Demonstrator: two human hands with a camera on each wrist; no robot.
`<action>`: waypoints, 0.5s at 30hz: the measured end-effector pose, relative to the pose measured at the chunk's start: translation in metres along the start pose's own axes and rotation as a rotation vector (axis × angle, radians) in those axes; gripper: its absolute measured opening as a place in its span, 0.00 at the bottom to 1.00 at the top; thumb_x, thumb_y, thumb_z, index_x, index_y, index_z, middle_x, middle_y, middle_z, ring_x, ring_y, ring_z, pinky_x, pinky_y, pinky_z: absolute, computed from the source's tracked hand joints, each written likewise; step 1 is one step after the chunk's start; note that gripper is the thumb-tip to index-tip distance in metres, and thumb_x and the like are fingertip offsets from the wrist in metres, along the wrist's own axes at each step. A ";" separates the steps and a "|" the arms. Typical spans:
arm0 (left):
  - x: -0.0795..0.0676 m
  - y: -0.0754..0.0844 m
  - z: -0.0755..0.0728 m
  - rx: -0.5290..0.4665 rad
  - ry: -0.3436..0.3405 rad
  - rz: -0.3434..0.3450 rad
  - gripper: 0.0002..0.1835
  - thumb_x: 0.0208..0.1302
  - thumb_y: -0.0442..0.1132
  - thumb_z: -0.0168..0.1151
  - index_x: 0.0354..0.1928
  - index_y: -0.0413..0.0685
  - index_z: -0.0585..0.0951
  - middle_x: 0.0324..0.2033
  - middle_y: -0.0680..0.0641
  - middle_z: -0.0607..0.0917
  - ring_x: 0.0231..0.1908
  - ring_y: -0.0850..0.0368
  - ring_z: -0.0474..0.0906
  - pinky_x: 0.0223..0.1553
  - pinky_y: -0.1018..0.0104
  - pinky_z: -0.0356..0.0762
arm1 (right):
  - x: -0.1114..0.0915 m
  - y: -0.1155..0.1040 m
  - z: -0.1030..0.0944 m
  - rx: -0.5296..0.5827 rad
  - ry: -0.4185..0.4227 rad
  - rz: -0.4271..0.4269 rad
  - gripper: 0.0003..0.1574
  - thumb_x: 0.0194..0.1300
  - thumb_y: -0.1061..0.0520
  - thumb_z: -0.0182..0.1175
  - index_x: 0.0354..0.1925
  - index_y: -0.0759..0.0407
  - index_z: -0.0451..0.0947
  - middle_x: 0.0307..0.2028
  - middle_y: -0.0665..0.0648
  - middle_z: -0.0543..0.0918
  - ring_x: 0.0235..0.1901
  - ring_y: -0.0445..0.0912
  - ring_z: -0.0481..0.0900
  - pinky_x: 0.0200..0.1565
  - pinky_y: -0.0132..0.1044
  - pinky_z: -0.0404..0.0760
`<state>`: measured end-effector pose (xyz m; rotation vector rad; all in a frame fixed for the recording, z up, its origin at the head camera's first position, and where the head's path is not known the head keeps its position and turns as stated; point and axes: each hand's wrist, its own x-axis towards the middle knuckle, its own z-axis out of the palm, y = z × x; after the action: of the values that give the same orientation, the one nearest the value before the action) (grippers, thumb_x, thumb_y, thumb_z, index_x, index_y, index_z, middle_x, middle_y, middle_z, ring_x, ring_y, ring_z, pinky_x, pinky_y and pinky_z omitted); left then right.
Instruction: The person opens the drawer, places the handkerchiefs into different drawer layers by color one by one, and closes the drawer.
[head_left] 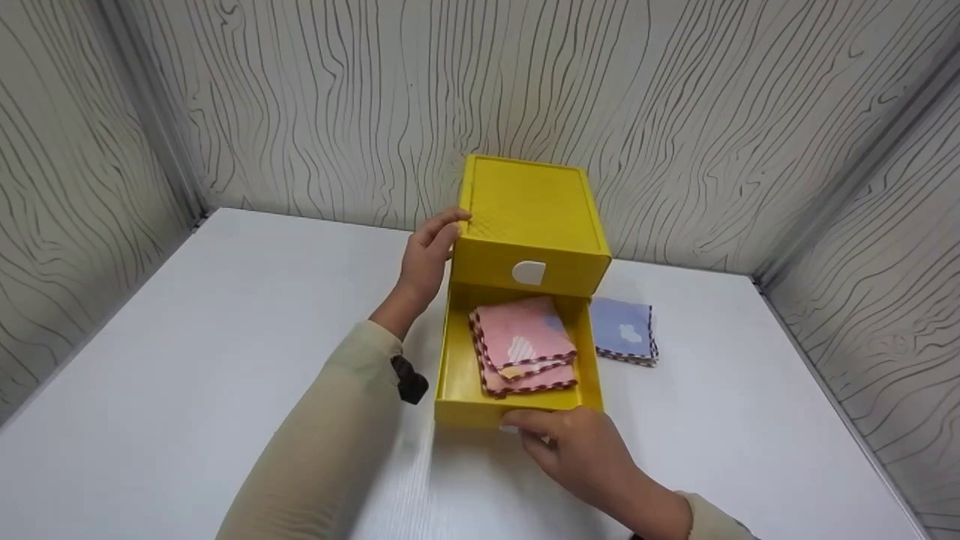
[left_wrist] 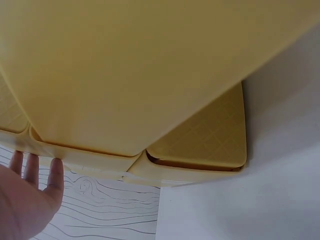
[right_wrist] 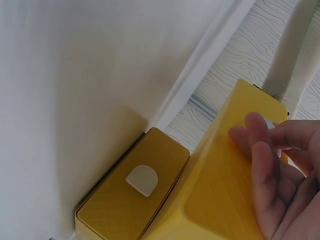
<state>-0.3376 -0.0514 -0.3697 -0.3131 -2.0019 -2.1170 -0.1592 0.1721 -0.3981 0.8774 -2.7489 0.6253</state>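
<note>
A yellow drawer box (head_left: 534, 202) has its lower drawer (head_left: 459, 375) pulled far out toward me. Folded pink cloths (head_left: 525, 330) with dark red-and-white stitched edges lie stacked inside it. At the drawer's front, my right hand (head_left: 585, 450) pinches the white drawer handle (head_left: 510, 429), which the fingers mostly cover. In the right wrist view, that hand's thumb and fingers (right_wrist: 257, 130) close around the handle. My left hand (head_left: 429, 255) rests against the box's left side, fingertips at the top edge. The left wrist view shows its fingers (left_wrist: 56, 175) extended along the yellow frame.
A folded blue cloth (head_left: 624, 330) with a white cloud patch lies on the table right of the drawer. The upper drawer, with a white handle (head_left: 529, 272), is closed. Wood-grain panels (head_left: 337, 105) stand behind and beside the white table (head_left: 225, 315).
</note>
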 end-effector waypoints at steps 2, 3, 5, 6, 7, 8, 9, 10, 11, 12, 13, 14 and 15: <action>0.000 0.000 0.000 0.001 0.001 0.001 0.17 0.70 0.48 0.46 0.53 0.55 0.80 0.65 0.55 0.72 0.61 0.57 0.72 0.61 0.49 0.70 | 0.001 0.000 -0.001 0.005 -0.008 0.006 0.14 0.60 0.55 0.65 0.44 0.38 0.87 0.16 0.38 0.77 0.18 0.30 0.65 0.27 0.24 0.71; 0.000 0.000 0.000 -0.001 0.002 0.002 0.17 0.70 0.47 0.47 0.53 0.55 0.80 0.65 0.54 0.73 0.61 0.57 0.72 0.61 0.49 0.70 | 0.001 0.001 -0.001 0.008 -0.009 0.007 0.14 0.60 0.55 0.65 0.44 0.39 0.87 0.16 0.38 0.77 0.17 0.30 0.65 0.27 0.24 0.71; 0.001 0.000 0.000 -0.001 0.001 0.004 0.17 0.70 0.47 0.47 0.53 0.55 0.80 0.64 0.54 0.73 0.61 0.57 0.72 0.61 0.50 0.71 | 0.002 0.002 -0.001 0.014 -0.010 0.012 0.14 0.60 0.55 0.65 0.43 0.39 0.87 0.16 0.38 0.77 0.17 0.30 0.64 0.26 0.24 0.70; 0.001 0.000 0.000 0.000 0.000 0.005 0.17 0.70 0.47 0.47 0.53 0.55 0.80 0.64 0.54 0.73 0.61 0.57 0.72 0.61 0.50 0.71 | 0.003 0.002 -0.001 0.014 -0.007 0.012 0.13 0.60 0.55 0.65 0.43 0.39 0.87 0.15 0.38 0.76 0.16 0.30 0.64 0.25 0.24 0.70; 0.001 0.000 0.000 0.000 0.000 0.006 0.17 0.70 0.47 0.47 0.54 0.55 0.80 0.64 0.54 0.73 0.61 0.57 0.72 0.61 0.50 0.71 | 0.003 0.003 -0.001 0.015 -0.005 0.013 0.13 0.60 0.55 0.66 0.42 0.39 0.87 0.15 0.38 0.76 0.16 0.30 0.63 0.25 0.24 0.69; 0.001 0.000 0.000 -0.001 -0.001 0.008 0.17 0.69 0.47 0.47 0.54 0.55 0.80 0.64 0.54 0.73 0.61 0.57 0.72 0.61 0.50 0.71 | 0.004 0.004 -0.001 0.013 -0.001 0.016 0.13 0.59 0.55 0.66 0.42 0.39 0.87 0.15 0.38 0.76 0.16 0.30 0.63 0.25 0.24 0.69; 0.001 -0.001 0.000 -0.001 -0.003 0.009 0.17 0.69 0.48 0.47 0.54 0.55 0.79 0.64 0.54 0.73 0.61 0.57 0.72 0.61 0.50 0.71 | 0.004 0.004 -0.001 0.013 0.001 0.019 0.13 0.59 0.55 0.66 0.42 0.39 0.87 0.15 0.38 0.76 0.16 0.30 0.63 0.25 0.24 0.70; 0.001 -0.001 0.000 0.001 -0.002 0.011 0.17 0.69 0.48 0.47 0.54 0.55 0.80 0.64 0.54 0.73 0.60 0.57 0.72 0.61 0.50 0.71 | 0.005 0.005 -0.001 0.011 0.002 0.025 0.13 0.59 0.55 0.65 0.42 0.38 0.87 0.15 0.38 0.76 0.16 0.30 0.64 0.26 0.24 0.71; 0.001 -0.001 0.000 0.000 -0.003 0.013 0.17 0.69 0.48 0.47 0.53 0.55 0.80 0.64 0.54 0.73 0.60 0.57 0.73 0.61 0.50 0.71 | 0.006 0.006 -0.001 0.009 0.002 0.029 0.13 0.60 0.55 0.65 0.42 0.38 0.87 0.15 0.38 0.76 0.16 0.29 0.64 0.27 0.24 0.72; 0.001 -0.001 0.000 0.001 -0.003 0.016 0.17 0.69 0.48 0.47 0.53 0.55 0.80 0.64 0.54 0.73 0.60 0.57 0.73 0.60 0.50 0.71 | 0.006 0.006 -0.001 0.009 0.001 0.033 0.13 0.60 0.55 0.65 0.42 0.38 0.87 0.16 0.37 0.77 0.16 0.29 0.65 0.28 0.24 0.73; 0.001 -0.001 0.000 0.001 -0.003 0.018 0.18 0.69 0.48 0.47 0.53 0.55 0.80 0.64 0.54 0.73 0.60 0.57 0.73 0.60 0.50 0.71 | 0.007 0.007 -0.001 0.010 0.000 0.037 0.13 0.60 0.55 0.65 0.42 0.38 0.87 0.16 0.37 0.77 0.16 0.29 0.65 0.29 0.25 0.75; 0.001 -0.002 0.000 0.002 -0.003 0.021 0.18 0.69 0.48 0.47 0.53 0.54 0.80 0.64 0.54 0.73 0.60 0.57 0.73 0.60 0.50 0.71 | 0.008 0.007 -0.002 0.008 0.001 0.039 0.13 0.60 0.55 0.65 0.42 0.38 0.87 0.16 0.37 0.78 0.17 0.29 0.66 0.31 0.25 0.76; 0.001 -0.002 0.000 0.002 -0.003 0.023 0.18 0.69 0.48 0.47 0.53 0.55 0.80 0.64 0.54 0.73 0.60 0.57 0.73 0.60 0.50 0.71 | 0.008 0.008 -0.002 0.004 0.002 0.040 0.13 0.60 0.55 0.65 0.43 0.38 0.87 0.17 0.37 0.78 0.17 0.29 0.67 0.32 0.25 0.77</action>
<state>-0.3389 -0.0512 -0.3711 -0.3374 -1.9924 -2.1025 -0.1706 0.1743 -0.3967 0.8236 -2.7705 0.6384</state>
